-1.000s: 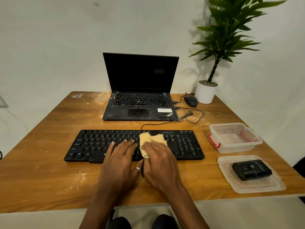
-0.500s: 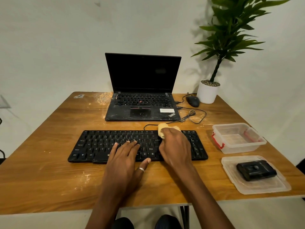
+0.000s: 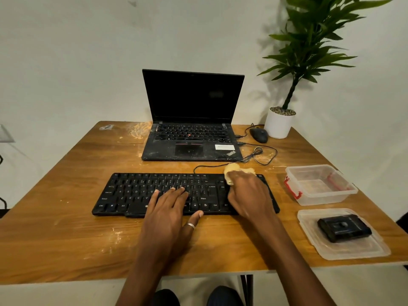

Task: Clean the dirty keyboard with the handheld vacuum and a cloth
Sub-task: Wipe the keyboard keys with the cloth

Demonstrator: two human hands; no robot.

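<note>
A black keyboard (image 3: 141, 193) lies across the middle of the wooden table (image 3: 55, 228). My left hand (image 3: 170, 210) rests flat on its middle keys with straight fingers, a ring on the thumb. My right hand (image 3: 249, 195) presses a yellow cloth (image 3: 230, 171) onto the keyboard's right end, near the far edge; most of the cloth is hidden under the hand. A black handheld vacuum (image 3: 343, 227) lies on a clear plastic lid (image 3: 326, 250) at the right front.
An open dusty laptop (image 3: 192, 129) stands behind the keyboard, with a mouse (image 3: 259, 135), loose cable (image 3: 260, 154) and a potted plant (image 3: 279, 124) to its right. A clear plastic box (image 3: 320, 184) sits at the right. Pale dust marks streak the table.
My right hand has slid the cloth from the keyboard's middle to its right end. My left hand has stayed on the middle keys.
</note>
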